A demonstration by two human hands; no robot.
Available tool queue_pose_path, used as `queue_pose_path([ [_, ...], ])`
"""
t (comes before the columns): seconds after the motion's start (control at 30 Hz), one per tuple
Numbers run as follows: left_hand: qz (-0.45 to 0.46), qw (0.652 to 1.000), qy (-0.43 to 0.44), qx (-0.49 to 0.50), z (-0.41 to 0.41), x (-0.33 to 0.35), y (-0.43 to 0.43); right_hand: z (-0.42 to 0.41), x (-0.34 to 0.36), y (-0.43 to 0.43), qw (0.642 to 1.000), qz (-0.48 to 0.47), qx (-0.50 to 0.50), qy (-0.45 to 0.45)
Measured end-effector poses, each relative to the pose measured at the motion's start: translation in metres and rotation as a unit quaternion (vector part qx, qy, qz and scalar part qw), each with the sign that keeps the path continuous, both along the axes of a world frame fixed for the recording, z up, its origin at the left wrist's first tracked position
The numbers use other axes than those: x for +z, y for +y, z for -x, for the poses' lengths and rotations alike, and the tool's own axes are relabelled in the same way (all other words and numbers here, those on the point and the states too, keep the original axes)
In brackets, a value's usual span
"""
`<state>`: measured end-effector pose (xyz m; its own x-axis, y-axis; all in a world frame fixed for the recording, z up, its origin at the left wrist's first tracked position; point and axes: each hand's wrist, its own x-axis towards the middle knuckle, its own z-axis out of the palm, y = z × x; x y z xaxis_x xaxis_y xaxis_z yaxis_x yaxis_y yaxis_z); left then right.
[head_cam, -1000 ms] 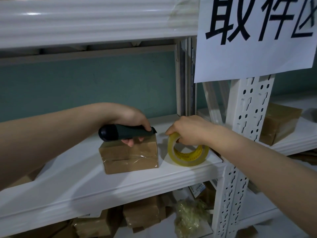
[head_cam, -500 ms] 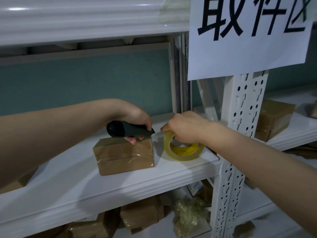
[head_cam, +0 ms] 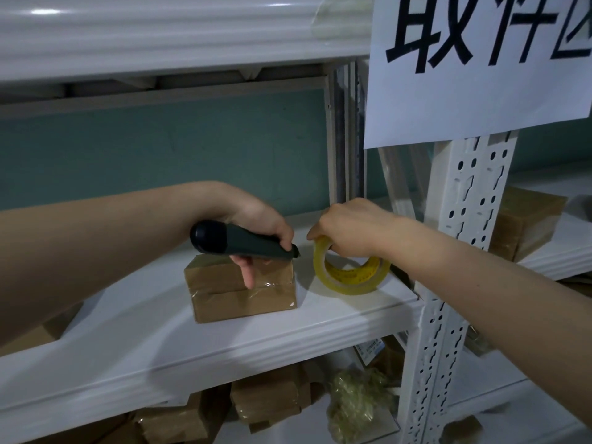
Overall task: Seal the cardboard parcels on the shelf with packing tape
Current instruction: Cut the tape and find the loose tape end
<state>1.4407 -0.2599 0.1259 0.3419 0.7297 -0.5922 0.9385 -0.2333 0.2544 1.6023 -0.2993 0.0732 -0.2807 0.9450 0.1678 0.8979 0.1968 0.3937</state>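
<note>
A small brown cardboard parcel (head_cam: 243,290) wrapped with clear tape sits on the white shelf (head_cam: 224,344). My left hand (head_cam: 259,222) grips a dark green utility knife (head_cam: 237,240) just above the parcel's top, tip pointing right, with one finger pressing down on the parcel. To the right, a yellowish roll of packing tape (head_cam: 350,277) stands on its edge on the shelf. My right hand (head_cam: 349,229) holds the roll from above with fingers through its core. A short gap separates the knife tip and the roll.
A white perforated upright (head_cam: 448,283) stands right of the roll, with a paper sign (head_cam: 480,65) above it. Another taped parcel (head_cam: 525,219) rests on the right-hand shelf. More parcels (head_cam: 266,402) and crumpled plastic (head_cam: 358,408) lie on the lower shelf.
The knife has shifted slightly right and down toward the roll, and one left finger now stretches down onto the parcel. My right hand stays on the tape roll.
</note>
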Motion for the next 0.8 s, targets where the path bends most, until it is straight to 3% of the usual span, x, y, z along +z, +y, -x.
queue_pose_path([
  [0.1,0.015,1.000,-0.008,0.004,0.004,0.002,0.002,-0.004,0.002,0.001,1.000,0.018,-0.005,0.011],
  [0.37,0.052,0.998,-0.028,-0.005,0.012,0.003,0.003,-0.013,0.000,0.002,0.979,0.116,-0.035,0.167],
  [0.6,0.058,0.997,-0.054,0.017,0.028,0.004,0.007,-0.015,-0.001,0.005,0.976,0.114,-0.025,0.184],
  [0.8,0.002,0.996,-0.085,0.001,0.037,-0.023,-0.005,-0.012,0.003,-0.004,0.994,0.069,0.000,0.082],
])
